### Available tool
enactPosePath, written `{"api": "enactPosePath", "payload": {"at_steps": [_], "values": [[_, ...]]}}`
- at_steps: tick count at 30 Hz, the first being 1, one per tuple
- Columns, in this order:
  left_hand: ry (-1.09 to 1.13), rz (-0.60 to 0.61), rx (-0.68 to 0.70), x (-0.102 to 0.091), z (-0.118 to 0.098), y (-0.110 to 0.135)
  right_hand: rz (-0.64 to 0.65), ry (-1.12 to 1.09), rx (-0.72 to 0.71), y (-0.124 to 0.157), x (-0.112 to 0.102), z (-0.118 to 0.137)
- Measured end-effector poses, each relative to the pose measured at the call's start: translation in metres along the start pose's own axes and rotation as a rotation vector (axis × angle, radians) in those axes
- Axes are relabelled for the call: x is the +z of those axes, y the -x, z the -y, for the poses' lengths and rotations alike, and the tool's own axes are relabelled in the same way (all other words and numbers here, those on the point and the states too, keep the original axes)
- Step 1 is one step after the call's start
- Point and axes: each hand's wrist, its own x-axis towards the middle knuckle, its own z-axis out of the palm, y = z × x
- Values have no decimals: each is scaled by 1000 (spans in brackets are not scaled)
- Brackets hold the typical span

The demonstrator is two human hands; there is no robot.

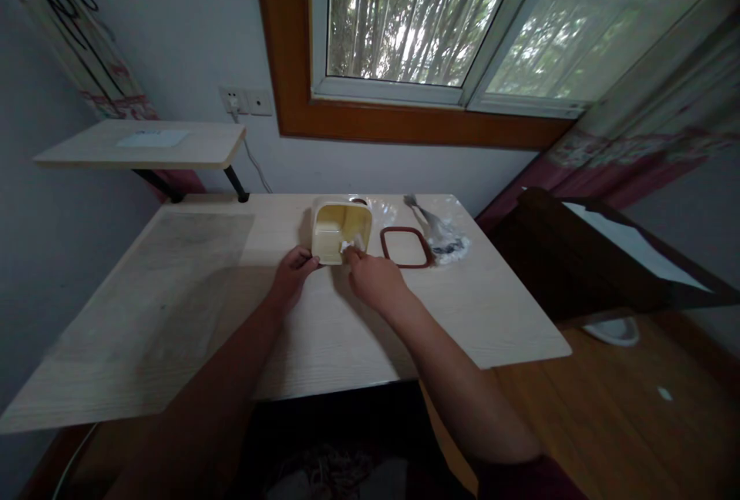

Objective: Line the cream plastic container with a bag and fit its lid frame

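Note:
A cream-coloured square plastic container stands tilted on the table, its open mouth facing me. My left hand grips its lower left corner, fingers curled at the rim. My right hand is at the lower right of the mouth, fingers pinched on a small crumpled white piece, which looks like tissue, against the inside of the container. To the right lies a square lid or frame with a reddish-brown rim. Beside it rests a clear plastic bag with dark and white contents that I cannot make out.
The pale wooden table ends just before my body. At the left back a raised shelf bears a paper sheet. A window is ahead, with a wall socket to its left. A dark piece of furniture stands to the right.

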Motion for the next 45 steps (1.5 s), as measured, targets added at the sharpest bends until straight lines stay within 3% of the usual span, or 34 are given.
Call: {"api": "enactPosePath", "payload": {"at_steps": [8, 14, 21, 26, 32, 39, 45], "values": [[-75, 26, 11, -5, 3, 1, -53, -256, -122, 0, 8, 21], [-32, -1, -21, 2, -5, 3, -29, -116, 67, 2, 7, 14], [-49, 14, -28, -1, -2, 3, -55, -218, -64, 7, 7, 22], [-35, 29, -19, 0, -2, 3, -55, -129, 76, 9, 8, 11], [-38, 10, -31, 0, -3, 3, -75, -198, -35, 12, 8, 26], [26, 18, -38, 3, -5, 3, -29, -94, 102, 11, -2, 22], [74, 9, -39, 1, -5, 1, -80, -173, -55, 9, 5, 34]]}}
